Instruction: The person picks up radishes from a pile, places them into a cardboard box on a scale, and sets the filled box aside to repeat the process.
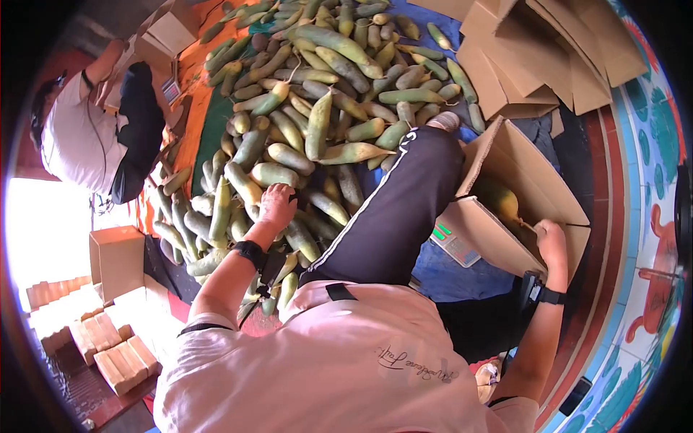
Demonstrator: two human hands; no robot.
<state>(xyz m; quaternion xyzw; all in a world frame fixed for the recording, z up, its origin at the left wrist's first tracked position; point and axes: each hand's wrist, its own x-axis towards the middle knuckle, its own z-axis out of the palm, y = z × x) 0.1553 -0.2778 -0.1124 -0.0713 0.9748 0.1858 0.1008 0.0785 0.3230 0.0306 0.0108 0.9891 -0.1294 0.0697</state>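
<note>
My left hand (277,206) rests on the pile, its fingers slightly apart over the green radishes (274,175); I see no firm grip. My right hand (551,242) is at the open cardboard box (534,162), its fingers pinched on the thin root end of a large green radish (497,200). That radish lies inside the box, partly hidden by the near flap. Beside the box, a digital scale (456,245) with a lit green display sits partly under the box's edge.
Several flattened or open cardboard boxes (534,58) stand at the upper right. A co-worker (86,137) bends over another box at the upper left. Bundled cartons (115,343) lie at the lower left. A blue sheet (462,278) covers the floor near the scale.
</note>
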